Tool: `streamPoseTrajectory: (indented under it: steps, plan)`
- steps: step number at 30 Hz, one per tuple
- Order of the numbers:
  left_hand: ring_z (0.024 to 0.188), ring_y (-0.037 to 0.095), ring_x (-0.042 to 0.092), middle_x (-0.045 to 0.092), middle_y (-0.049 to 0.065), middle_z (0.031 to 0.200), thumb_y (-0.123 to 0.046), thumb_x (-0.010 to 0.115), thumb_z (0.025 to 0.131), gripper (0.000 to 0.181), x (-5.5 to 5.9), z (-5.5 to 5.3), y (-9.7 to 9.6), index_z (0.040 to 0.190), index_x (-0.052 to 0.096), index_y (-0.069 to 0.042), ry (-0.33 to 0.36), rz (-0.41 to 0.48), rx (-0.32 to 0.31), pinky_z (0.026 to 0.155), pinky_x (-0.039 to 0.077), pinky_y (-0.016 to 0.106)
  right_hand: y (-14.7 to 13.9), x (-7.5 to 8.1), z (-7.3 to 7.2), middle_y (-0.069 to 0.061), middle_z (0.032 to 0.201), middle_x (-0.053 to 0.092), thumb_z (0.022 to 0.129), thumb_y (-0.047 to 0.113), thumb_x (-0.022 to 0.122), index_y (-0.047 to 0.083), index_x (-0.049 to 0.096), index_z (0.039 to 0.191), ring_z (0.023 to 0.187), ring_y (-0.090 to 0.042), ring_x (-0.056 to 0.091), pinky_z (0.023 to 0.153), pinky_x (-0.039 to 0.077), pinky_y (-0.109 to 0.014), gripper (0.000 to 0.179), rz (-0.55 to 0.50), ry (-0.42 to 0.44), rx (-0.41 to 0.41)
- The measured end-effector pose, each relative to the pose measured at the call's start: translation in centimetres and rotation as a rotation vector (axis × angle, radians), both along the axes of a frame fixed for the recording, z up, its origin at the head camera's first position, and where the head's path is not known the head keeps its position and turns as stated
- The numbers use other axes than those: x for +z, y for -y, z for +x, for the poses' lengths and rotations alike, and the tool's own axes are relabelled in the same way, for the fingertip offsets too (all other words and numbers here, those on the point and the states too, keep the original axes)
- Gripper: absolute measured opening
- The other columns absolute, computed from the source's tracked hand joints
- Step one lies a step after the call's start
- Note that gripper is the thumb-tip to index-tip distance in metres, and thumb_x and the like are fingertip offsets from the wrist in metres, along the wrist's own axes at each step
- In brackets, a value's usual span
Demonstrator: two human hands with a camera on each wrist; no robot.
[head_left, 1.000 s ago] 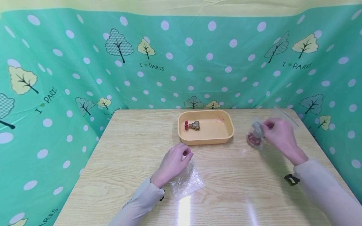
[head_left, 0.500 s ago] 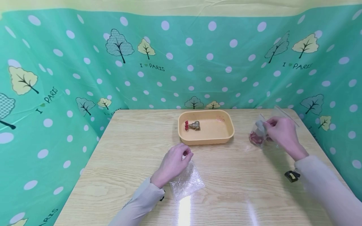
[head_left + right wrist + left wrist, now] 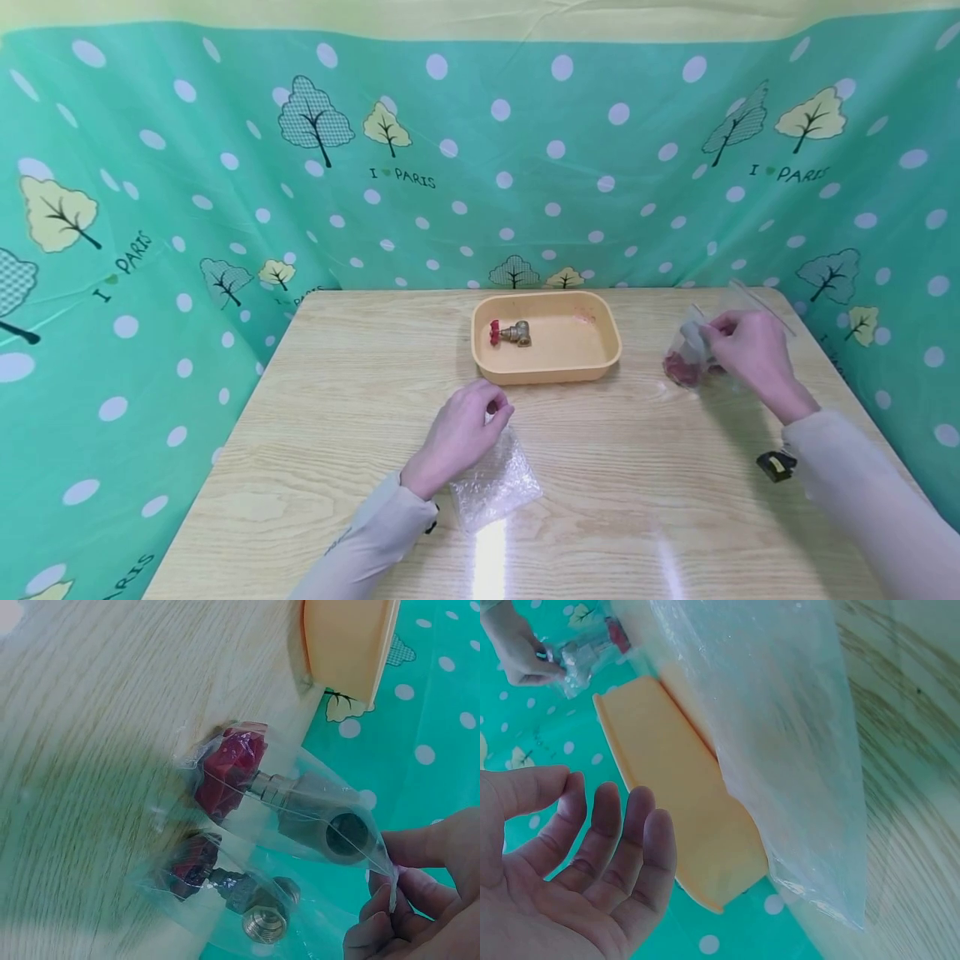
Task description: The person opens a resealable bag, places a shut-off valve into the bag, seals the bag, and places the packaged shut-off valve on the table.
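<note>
My right hand (image 3: 750,346) pinches the top edge of a clear plastic bag (image 3: 300,761) between thumb and fingers. In that bag is a gate valve (image 3: 315,814) with a red handwheel, its wheel end down near the tabletop. A second clear bag with a smaller red-wheeled valve (image 3: 240,889) lies just beside it in the right wrist view. My left hand (image 3: 461,425) hovers loosely curled, thumb and forefinger tips together and nothing visible between them. Under it lies a flat clear plastic bag (image 3: 498,492). In the left wrist view, the left hand's fingers (image 3: 656,847) appear apart from that bag.
An orange-yellow tray (image 3: 555,375) stands at the table's back middle, holding an unbagged brass valve (image 3: 517,333) with a red wheel. A green dotted curtain (image 3: 480,167) closes off the back and sides of the wooden table (image 3: 337,400).
My right hand has drawn the bagged valve slightly to the right, and the bag has turned a little. The left hand and tray have stayed put.
</note>
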State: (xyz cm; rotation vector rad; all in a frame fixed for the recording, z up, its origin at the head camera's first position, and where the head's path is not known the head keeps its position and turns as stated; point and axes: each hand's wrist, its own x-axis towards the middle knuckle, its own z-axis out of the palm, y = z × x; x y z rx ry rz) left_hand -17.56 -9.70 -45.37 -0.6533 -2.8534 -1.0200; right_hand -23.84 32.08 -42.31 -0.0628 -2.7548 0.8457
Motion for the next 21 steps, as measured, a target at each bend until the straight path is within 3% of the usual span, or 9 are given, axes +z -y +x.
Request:
streamPoseTrajectory:
  steps: [11,21]
  plan:
    - [0.086,0.01,0.06,0.064,-0.007,0.093,-0.016,0.072,0.1,0.006,-0.24,-0.08,0.18,0.094,0.071,-0.015,0.008,-0.005,0.005,0.076,0.054,0.028,-0.11,0.13,0.23,-0.026,0.093,0.075,0.099,0.017,0.072,-0.01,0.076,0.102,0.072,-0.027,0.068,0.052,0.05,-0.027,0.028,0.003,0.045,0.008]
    - [0.086,0.013,0.062,0.067,-0.004,0.093,-0.015,0.072,0.1,0.006,0.26,-0.18,0.89,0.094,0.071,-0.012,-0.009,-0.014,0.026,0.078,0.054,0.033,-0.44,0.5,0.79,-0.022,0.091,0.075,0.1,0.03,0.074,-0.008,0.076,0.101,0.074,-0.028,0.067,0.055,0.05,-0.028,0.037,0.01,0.004,0.023]
